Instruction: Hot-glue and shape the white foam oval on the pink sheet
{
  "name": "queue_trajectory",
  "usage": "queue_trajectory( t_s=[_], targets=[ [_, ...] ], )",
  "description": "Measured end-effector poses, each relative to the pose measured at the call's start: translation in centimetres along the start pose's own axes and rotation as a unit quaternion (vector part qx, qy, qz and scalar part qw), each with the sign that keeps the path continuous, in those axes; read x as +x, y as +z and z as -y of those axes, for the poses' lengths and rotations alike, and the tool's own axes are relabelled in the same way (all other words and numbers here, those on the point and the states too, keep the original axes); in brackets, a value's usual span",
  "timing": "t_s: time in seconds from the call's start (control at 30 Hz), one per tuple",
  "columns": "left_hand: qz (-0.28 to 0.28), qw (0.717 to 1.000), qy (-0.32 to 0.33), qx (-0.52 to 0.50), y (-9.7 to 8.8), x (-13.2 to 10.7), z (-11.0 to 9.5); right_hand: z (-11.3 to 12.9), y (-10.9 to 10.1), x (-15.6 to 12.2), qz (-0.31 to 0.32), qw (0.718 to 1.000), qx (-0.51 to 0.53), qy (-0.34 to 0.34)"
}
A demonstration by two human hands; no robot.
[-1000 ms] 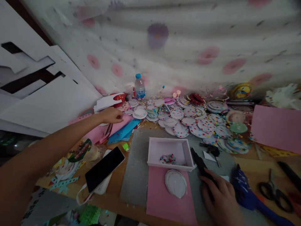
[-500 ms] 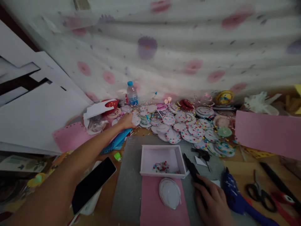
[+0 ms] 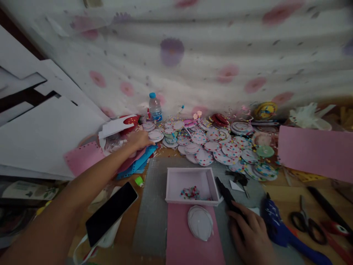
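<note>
My left hand [image 3: 140, 140] reaches far across the table to the left end of a heap of round dotted paper discs [image 3: 209, 141]. Its fingers are curled at the nearest discs, and what they hold, if anything, is hidden. My right hand [image 3: 252, 233] rests low on the grey mat [image 3: 154, 206], fingers curled over a black tool [image 3: 227, 195]. Between the hands stands a small pink box [image 3: 191, 184] with coloured bits inside. In front of it a white oval stack of cut-outs [image 3: 200, 222] lies on a pink sheet [image 3: 190, 243].
A black phone [image 3: 110, 211] lies at the left, near blue and pink foam sheets [image 3: 138, 163]. A water bottle [image 3: 154, 107] stands by the flowered curtain. A blue glue gun [image 3: 286, 233] and scissors [image 3: 309, 222] lie at the right, behind them a large pink sheet [image 3: 314, 151].
My left hand swept right from the pink foam to the discs, then drew back a little to the left. The right hand stayed on the black tool. The view shifted slightly.
</note>
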State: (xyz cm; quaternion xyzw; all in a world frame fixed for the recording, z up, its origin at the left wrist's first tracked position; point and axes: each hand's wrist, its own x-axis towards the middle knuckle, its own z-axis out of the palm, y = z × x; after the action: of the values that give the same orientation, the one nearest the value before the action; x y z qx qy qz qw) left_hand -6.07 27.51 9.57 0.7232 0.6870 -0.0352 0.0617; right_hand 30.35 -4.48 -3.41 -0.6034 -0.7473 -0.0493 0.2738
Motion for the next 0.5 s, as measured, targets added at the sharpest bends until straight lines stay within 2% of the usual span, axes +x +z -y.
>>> queue_trajectory(
  t_s=[0.13,0.2,0.27,0.37,0.5],
  targets=[
    [0.028,0.997,-0.052,-0.060,0.5,-1.5,-2.6,0.0,0.1,0.0,0.001,1.000,-0.002,0.004],
    [0.072,0.988,-0.060,-0.123,0.9,-2.3,-4.0,0.0,0.2,0.0,-0.003,1.000,-0.001,0.003],
    [0.135,0.967,-0.058,-0.210,1.5,-3.1,-5.8,0.0,0.3,0.0,-0.006,1.000,0.001,0.002],
    [0.226,0.903,-0.059,-0.361,2.8,-3.8,-9.1,0.0,0.3,0.1,-0.009,1.000,0.005,0.003],
    [0.275,0.804,-0.098,-0.518,4.2,-3.1,-12.8,0.1,0.1,0.0,-0.003,1.000,0.014,0.010]
  ],
)
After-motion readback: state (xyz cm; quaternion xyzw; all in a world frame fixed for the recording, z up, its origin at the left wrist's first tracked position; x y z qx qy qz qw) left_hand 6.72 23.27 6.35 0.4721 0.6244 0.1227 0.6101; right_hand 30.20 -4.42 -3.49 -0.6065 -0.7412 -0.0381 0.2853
